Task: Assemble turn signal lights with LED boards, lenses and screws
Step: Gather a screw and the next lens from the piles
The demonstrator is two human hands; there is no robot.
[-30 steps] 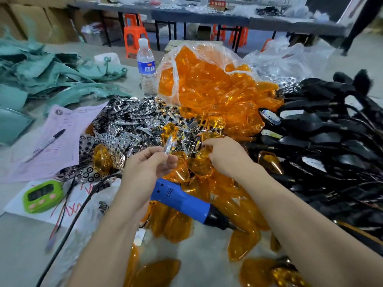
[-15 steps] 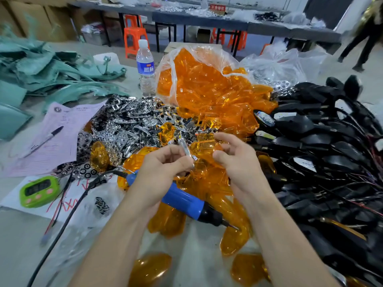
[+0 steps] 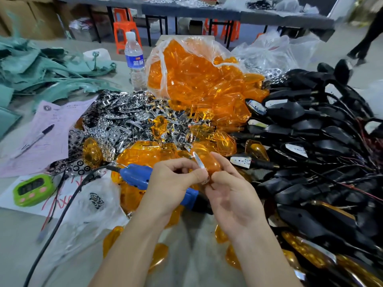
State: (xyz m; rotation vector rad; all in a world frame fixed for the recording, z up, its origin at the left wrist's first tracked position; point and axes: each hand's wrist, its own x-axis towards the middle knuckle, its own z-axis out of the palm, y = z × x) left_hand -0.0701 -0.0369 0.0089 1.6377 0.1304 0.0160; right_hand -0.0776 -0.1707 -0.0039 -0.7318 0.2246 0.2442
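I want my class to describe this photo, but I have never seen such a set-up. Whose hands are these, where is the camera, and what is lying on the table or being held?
There is no machine here. A person works with bare hands, and the single picture comes from a camera worn on their head, looking forward and down.

The left hand pinches a thin silver part. The right hand grips an orange lens right beside it. Beneath the hands lies a blue electric screwdriver.

Also on the table are:
- a clear bag of orange lenses
- a heap of silver parts
- a pile of black housings with wires
- a water bottle
- a green timer
- a pen on pink paper
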